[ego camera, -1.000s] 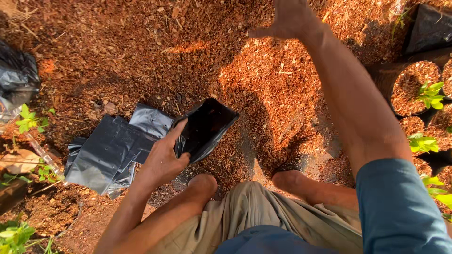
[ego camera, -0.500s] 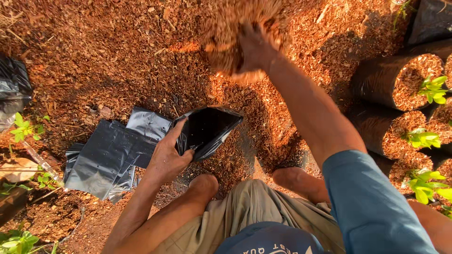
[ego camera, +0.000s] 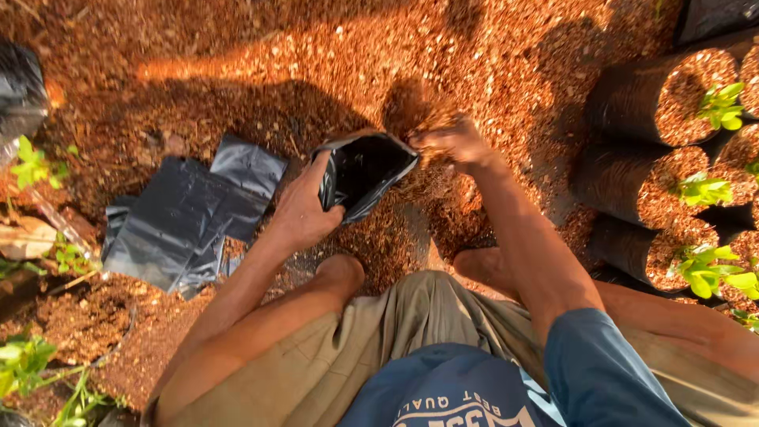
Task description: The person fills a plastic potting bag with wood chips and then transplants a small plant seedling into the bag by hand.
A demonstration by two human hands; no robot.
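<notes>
head cam | looks steeply down, close | over lap, hands, mulch ground (ego camera: 490, 55)

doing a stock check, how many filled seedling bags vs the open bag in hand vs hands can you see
Filled seedling bags with green plants, at the right: 3 in clear view; more may be cut off by the edge
Open black bag, held by the left hand: 1
Hands: 2, left hand, right hand
Total: 6

The ground (ego camera: 332, 55) is loose reddish-brown mulch. Flat black plastic bags (ego camera: 186, 213) lie on it, and well to the right of them filled black grow bags (ego camera: 656, 99) with green seedlings lie in a row.
</notes>
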